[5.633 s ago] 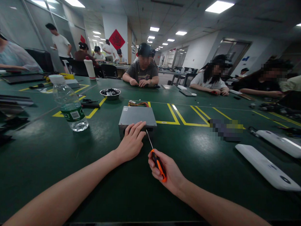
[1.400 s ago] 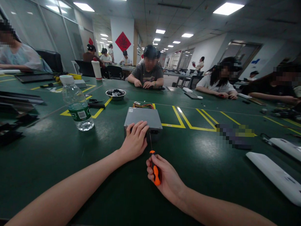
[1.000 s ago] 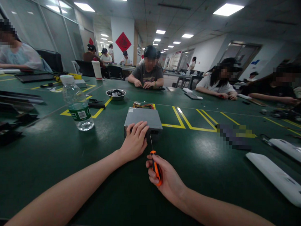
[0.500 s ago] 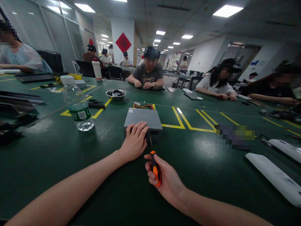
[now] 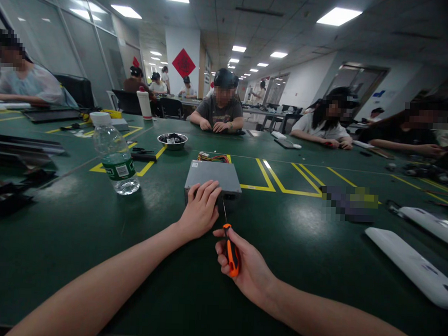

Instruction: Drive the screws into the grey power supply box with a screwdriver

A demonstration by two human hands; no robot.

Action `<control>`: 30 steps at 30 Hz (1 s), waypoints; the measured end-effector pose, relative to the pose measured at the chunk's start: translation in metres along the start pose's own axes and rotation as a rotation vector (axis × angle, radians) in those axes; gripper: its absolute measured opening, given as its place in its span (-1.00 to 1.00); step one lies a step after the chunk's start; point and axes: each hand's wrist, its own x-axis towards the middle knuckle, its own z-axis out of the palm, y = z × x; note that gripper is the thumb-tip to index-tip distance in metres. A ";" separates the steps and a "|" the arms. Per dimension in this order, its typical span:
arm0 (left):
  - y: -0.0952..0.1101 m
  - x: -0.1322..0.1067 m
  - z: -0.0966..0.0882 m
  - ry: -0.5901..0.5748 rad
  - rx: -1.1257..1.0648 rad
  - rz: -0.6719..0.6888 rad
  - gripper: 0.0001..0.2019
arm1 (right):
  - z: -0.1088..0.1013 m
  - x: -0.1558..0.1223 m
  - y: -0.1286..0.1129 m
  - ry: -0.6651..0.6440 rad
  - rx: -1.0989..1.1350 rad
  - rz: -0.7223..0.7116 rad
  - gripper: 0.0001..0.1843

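A grey computer power supply unit [image 5: 214,171] lies on the green table, a bundle of coloured wires [image 5: 213,158] at its far side. Over its near left edge my left hand [image 5: 200,209] is curled, fingers on the top and front, gripping it. My right hand [image 5: 244,264] is closed around the orange and black handle of a screwdriver [image 5: 233,251]. The screwdriver's thin shaft points up and away to the unit's front face, near the left fingertips. Its exact point of contact is too small to make out.
Left of the unit stands a clear water bottle [image 5: 116,159]; behind it is a metal bowl [image 5: 172,140] of small parts. White elongated devices [image 5: 407,265] lie at the right. Yellow tape [image 5: 260,189] marks the table. A person [image 5: 218,109] sits opposite, others around.
The screwdriver handle has turned slightly in my right hand, showing more of its orange side. My left hand and the power supply unit have stayed in place.
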 end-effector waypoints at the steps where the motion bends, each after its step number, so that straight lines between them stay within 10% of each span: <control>1: 0.000 0.000 0.000 0.001 0.000 0.001 -0.57 | 0.000 0.000 0.000 -0.006 0.009 -0.001 -0.71; 30: 0.000 0.001 -0.002 -0.002 -0.013 0.003 -0.58 | -0.003 0.004 0.002 0.004 0.008 -0.064 -0.84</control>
